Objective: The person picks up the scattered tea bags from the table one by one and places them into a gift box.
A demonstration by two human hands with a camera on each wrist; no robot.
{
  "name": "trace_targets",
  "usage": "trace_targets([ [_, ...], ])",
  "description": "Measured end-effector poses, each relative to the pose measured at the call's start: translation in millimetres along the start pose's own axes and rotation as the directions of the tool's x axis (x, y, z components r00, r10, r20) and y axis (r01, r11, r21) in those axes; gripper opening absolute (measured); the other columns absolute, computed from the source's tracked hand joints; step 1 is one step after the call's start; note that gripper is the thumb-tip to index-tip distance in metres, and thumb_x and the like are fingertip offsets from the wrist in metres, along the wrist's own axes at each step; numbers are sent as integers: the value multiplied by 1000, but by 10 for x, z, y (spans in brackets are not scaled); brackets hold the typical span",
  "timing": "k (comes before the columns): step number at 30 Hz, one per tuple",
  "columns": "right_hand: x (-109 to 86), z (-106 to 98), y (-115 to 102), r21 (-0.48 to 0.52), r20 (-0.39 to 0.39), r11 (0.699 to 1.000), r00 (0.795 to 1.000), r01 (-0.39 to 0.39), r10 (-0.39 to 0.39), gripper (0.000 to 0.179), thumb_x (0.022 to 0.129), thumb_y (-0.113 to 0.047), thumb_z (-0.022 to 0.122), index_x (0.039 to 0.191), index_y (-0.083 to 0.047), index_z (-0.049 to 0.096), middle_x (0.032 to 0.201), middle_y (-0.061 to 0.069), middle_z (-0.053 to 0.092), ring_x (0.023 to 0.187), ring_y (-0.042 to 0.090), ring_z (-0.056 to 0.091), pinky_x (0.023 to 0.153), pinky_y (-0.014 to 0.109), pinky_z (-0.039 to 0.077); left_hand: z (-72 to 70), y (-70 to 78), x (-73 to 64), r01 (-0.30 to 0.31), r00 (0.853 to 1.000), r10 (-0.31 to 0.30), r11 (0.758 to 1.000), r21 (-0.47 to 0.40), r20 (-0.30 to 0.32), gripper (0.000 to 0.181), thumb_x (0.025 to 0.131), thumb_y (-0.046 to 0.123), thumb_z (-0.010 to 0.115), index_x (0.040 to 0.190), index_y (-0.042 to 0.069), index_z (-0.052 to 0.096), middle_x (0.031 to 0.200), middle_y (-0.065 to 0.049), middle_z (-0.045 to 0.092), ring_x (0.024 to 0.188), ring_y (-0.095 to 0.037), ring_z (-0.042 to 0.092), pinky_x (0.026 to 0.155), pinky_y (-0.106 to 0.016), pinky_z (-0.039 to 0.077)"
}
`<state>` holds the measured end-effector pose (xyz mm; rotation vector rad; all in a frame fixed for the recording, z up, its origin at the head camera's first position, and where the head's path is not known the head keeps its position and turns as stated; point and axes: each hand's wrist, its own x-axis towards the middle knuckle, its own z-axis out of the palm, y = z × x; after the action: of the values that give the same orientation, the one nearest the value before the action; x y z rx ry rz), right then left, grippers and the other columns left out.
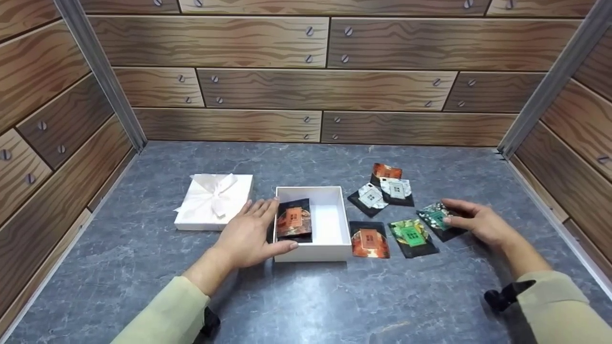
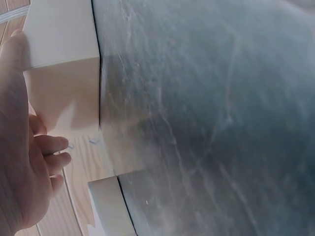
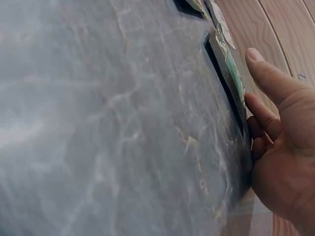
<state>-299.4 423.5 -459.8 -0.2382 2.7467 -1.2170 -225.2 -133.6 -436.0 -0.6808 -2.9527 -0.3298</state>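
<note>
My left hand (image 1: 248, 234) rests along the left side of an open white box (image 1: 313, 253), fingers stretched out and the thumb at its front rim. Inside the box, on the left, lies an orange-and-black sachet (image 1: 294, 222). At the right, my right hand (image 1: 485, 224) is at a dark sachet with a green label and white flower print (image 1: 437, 220). The thumb overlaps that sachet, and the index finger lies near its top right corner. In the right wrist view the thumb (image 3: 268, 73) stands apart from the fingers, whose tips are close to the sachet's edge (image 3: 231, 73).
A white lid with a ribbon bow (image 1: 215, 200) lies left of the box. Right of the box are an orange sachet (image 1: 369, 239) and a yellow-green one (image 1: 412, 238). Behind them, two silver-white sachets (image 1: 397, 190) and another orange one (image 1: 386, 170) overlap. Wood-patterned walls (image 1: 267, 88) enclose the grey marbled table.
</note>
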Motion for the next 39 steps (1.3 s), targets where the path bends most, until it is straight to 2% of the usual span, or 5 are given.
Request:
trace_targets([
  [10, 13, 25, -11, 28, -2, 1000, 1000, -7, 8, 74, 96, -31, 82, 157, -4, 50, 159, 29, 45, 137, 42, 45, 103, 26, 35, -12, 1, 38, -14, 1000, 15, 999, -34, 4, 123, 90, 88, 48, 165, -6, 25, 169, -24, 31, 157, -37, 29, 129, -49, 19],
  [17, 11, 49, -1, 64, 7, 998, 1000, -2, 1, 74, 94, -26, 83, 156, -1, 50, 161, 31, 42, 141, 43, 41, 98, 16, 34, 0, -23, 41, -23, 1000, 23, 996, -83, -4, 119, 91, 86, 51, 167, -2, 25, 172, -20, 26, 160, -33, 24, 130, -47, 19],
  [23, 25, 57, -4, 60, 6, 998, 1000, -17, 16, 76, 92, -24, 85, 156, -2, 50, 162, 31, 38, 141, 45, 38, 105, 30, 35, -21, -45, 62, -25, 1000, 25, 995, -92, 3, 121, 89, 89, 50, 167, 1, 25, 173, -18, 23, 160, -35, 22, 129, -46, 19],
  [29, 23, 67, -17, 54, 7, 999, 1000, 2, -2, 76, 89, -22, 87, 154, 0, 52, 161, 33, 39, 147, 54, 30, 121, 69, 17, -30, -53, 83, -38, 999, 38, 996, -82, -1, 121, 89, 89, 50, 166, -1, 28, 172, -19, 26, 159, -37, 25, 129, -47, 21],
  [39, 13, 61, 3, 24, 6, 999, 1000, 26, -26, 73, 91, -21, 85, 153, 1, 53, 157, 36, 41, 147, 58, 29, 119, 75, 12, -27, -43, 81, -54, 998, 55, 997, -50, 9, 121, 90, 90, 47, 166, -2, 28, 172, -20, 26, 159, -36, 26, 129, -46, 20],
])
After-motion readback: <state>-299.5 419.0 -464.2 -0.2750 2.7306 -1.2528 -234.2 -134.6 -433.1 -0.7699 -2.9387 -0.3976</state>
